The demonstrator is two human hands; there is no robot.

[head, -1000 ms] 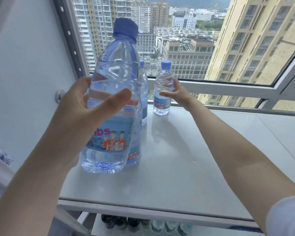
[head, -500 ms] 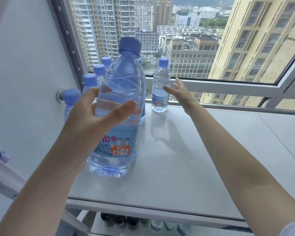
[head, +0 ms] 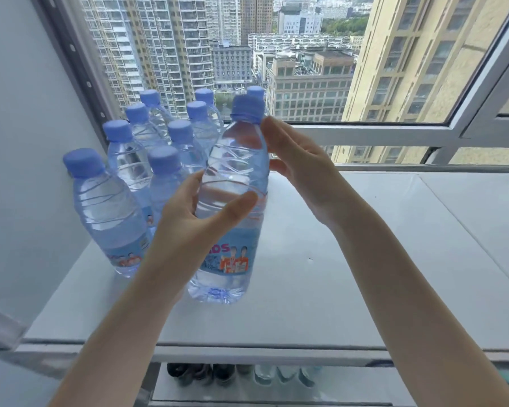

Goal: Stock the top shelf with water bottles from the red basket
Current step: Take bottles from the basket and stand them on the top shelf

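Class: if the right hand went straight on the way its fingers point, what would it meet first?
Probably the neck of the held bottle, just beside the fingertips of the right hand, though depth is unclear.

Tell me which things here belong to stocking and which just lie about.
Job: clear blue-capped plastic water bottle in left hand, right hand at its neck, stocked bottles, white top shelf.
Idle: pale window frame, dim lower-shelf items.
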